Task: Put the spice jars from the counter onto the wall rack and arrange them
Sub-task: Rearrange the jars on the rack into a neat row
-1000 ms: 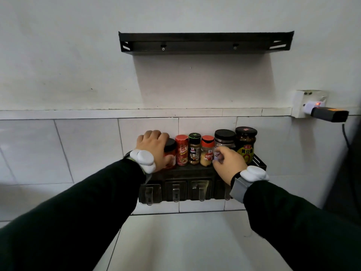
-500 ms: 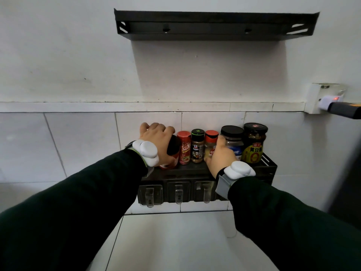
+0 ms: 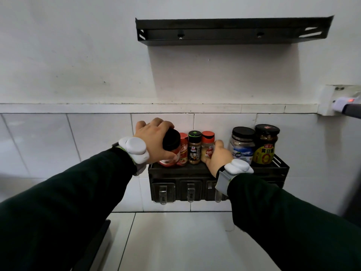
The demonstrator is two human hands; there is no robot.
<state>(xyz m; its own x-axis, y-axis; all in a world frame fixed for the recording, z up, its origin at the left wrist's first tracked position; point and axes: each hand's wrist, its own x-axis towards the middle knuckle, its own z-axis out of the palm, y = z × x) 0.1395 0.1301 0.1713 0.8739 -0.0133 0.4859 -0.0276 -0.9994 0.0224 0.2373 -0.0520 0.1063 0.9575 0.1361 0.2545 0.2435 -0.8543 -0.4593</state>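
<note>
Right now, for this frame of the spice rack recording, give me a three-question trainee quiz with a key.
1. How many jars stand on the lower rack?
2. True or false: the upper shelf holds two jars.
3. Which jar does the left hand grip? A) the black-lidded red jar B) the blue-labelled jar C) the green-capped jar

Key: 1. Six. 2. False; no jars show on it. 3. A. The right hand touches the orange-capped jar, next to a gap in the row.
</note>
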